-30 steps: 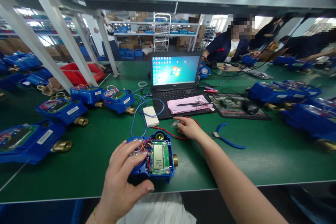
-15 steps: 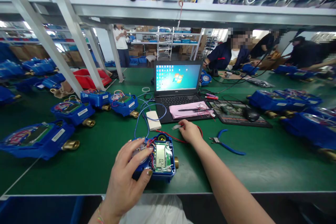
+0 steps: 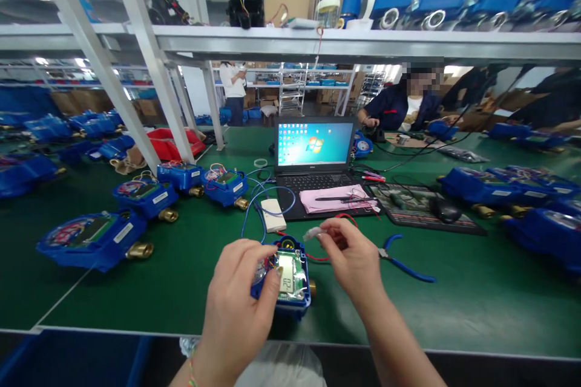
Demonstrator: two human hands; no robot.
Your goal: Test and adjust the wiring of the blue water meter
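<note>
A blue meter [image 3: 295, 309] lies open-topped before me, its small display [image 3: 286, 275] and green circuit board showing. My left hand [image 3: 242, 290] is over its left half, thumb and forefinger curled together at the coloured wires; whatever is between their tips is hidden. Just above and right of the meter, my right hand [image 3: 351, 260] pinches a pale, translucent connector [image 3: 312, 233], raised off the table. A red cable [image 3: 320, 259] loops near that hand. Beyond the meter lies a white box [image 3: 273, 216] with a blue cable [image 3: 245, 217].
A laptop [image 3: 313, 145] stands behind, a pink cloth [image 3: 333, 198] on its front. Blue-handled pliers [image 3: 411, 267] lie right of my hand, near a mouse [image 3: 445, 210]. More blue meters [image 3: 97, 239] line both sides. A co-worker [image 3: 408, 103] sits opposite, beneath the overhead shelf [image 3: 272, 42].
My right hand has lifted the connector off the table and brought it nearer the meter. My left hand's spread fingers have drawn in towards the wires. The camera view has shifted.
</note>
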